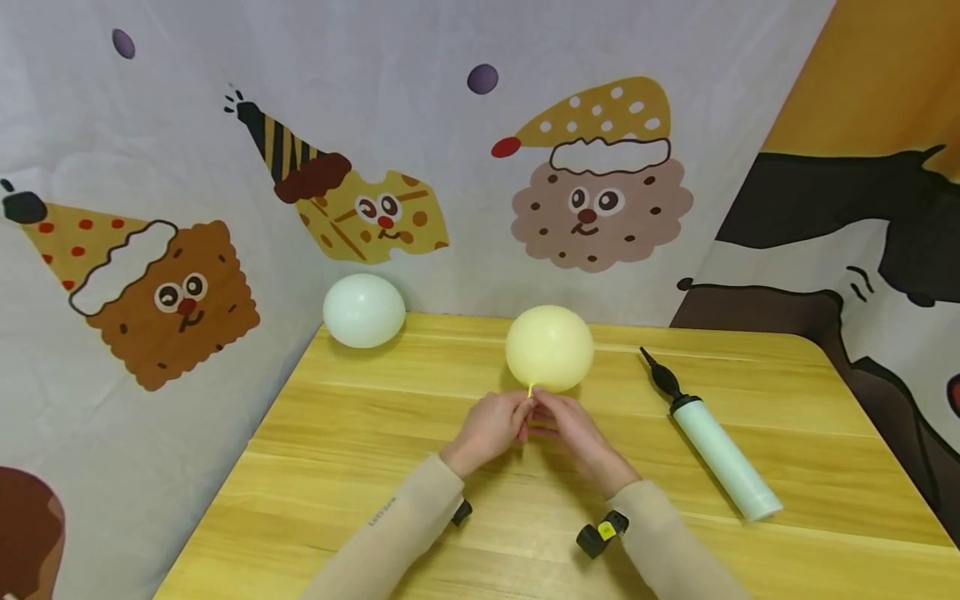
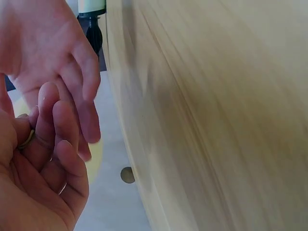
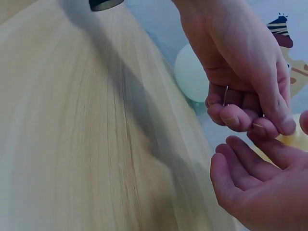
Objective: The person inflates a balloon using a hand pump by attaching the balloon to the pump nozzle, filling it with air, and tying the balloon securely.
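A round, inflated yellow balloon [image 1: 550, 346] stands just beyond both hands, its neck [image 1: 531, 389] pointing back toward the person. The left hand [image 1: 489, 429] pinches the neck end between thumb and curled forefinger; in the left wrist view a small yellow loop [image 2: 28, 139] shows at those fingers. From the other side, the right hand [image 1: 581, 433] holds the neck by thumb and forefinger, close under the balloon. Its other fingers [image 3: 240, 168] are loosely bent beside the left hand. Most of the neck is hidden by the fingers.
On the wooden table [image 1: 360, 417], a pale green balloon [image 1: 364, 311] sits at the far left corner. A hand pump [image 1: 723, 458] with a pale green barrel and black nozzle lies to the right. A cartoon-printed cloth [image 1: 465, 250] hangs behind the table.
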Available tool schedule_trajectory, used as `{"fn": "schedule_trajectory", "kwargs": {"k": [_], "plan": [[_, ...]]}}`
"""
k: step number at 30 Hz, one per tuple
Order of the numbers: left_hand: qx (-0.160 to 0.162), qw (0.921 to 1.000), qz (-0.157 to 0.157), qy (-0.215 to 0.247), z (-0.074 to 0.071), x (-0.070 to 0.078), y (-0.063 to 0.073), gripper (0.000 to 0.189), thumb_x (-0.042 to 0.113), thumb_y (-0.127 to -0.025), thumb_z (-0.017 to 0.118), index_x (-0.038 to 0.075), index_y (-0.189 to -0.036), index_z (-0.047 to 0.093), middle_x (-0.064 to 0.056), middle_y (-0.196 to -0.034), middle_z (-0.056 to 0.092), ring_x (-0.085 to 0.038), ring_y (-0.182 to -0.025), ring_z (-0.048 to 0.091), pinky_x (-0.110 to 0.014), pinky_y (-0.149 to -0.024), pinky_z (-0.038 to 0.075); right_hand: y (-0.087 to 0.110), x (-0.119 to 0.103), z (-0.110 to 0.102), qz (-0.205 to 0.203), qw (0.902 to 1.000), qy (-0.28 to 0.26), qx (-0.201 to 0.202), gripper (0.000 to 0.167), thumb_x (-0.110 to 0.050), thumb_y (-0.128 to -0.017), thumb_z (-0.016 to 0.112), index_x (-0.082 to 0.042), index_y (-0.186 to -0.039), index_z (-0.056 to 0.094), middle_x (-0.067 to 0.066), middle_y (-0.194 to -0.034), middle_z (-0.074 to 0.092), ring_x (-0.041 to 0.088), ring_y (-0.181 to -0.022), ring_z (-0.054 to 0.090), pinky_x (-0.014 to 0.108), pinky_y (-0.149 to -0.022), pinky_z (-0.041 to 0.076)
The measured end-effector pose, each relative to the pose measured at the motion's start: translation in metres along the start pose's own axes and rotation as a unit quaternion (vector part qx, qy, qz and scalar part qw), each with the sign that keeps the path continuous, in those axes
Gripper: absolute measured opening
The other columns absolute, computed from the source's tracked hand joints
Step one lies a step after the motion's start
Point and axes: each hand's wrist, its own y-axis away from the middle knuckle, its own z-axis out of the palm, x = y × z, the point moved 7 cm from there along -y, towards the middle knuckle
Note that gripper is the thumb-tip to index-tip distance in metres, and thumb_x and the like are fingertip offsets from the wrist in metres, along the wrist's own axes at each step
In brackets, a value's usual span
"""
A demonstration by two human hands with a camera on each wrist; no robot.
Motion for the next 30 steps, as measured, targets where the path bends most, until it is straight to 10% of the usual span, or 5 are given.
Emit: {"fn": "schedule_trajectory", "kwargs": {"k": [8, 17, 30], "plan": [[0.012, 0.9999, 0.011, -0.001, 0.001, 0.006, 0.002, 0.032, 0.021, -0.111, 0.050, 0.016, -0.082, 0.062, 0.015, -0.058, 0.057, -0.002, -0.055, 0.053, -0.025, -0.060, 0.047, -0.004, 0.004, 0.003, 0.008, 0.9984, -0.054, -0.011, 0.035, -0.029, -0.109, 0.053, -0.007, -0.090, 0.072, 0.005, -0.077, 0.069, 0.019, -0.080, 0.067, 0.042, -0.094, 0.052], [-0.001, 0.9975, 0.014, 0.069, 0.008, 0.006, 0.011, 0.038, 0.023, -0.113, 0.046, 0.007, -0.083, 0.064, 0.007, -0.056, 0.061, -0.005, -0.051, 0.055, -0.019, -0.056, 0.044, -0.003, 0.001, -0.003, -0.027, 0.9966, -0.064, 0.044, 0.030, -0.019, -0.107, 0.060, 0.005, -0.096, 0.076, 0.012, -0.120, 0.074, 0.018, -0.108, 0.069, 0.039, -0.101, 0.050], [-0.038, 0.9580, 0.000, 0.284, 0.009, 0.010, 0.020, 0.043, 0.018, -0.114, 0.041, -0.015, -0.094, 0.061, -0.002, -0.062, 0.065, -0.007, -0.053, 0.062, -0.057, -0.063, 0.059, -0.002, -0.015, -0.004, -0.069, 0.9849, -0.115, 0.109, 0.025, -0.020, -0.107, 0.060, -0.001, -0.097, 0.072, 0.004, -0.093, 0.076, 0.020, -0.091, 0.075, 0.036, -0.094, 0.053]]}}
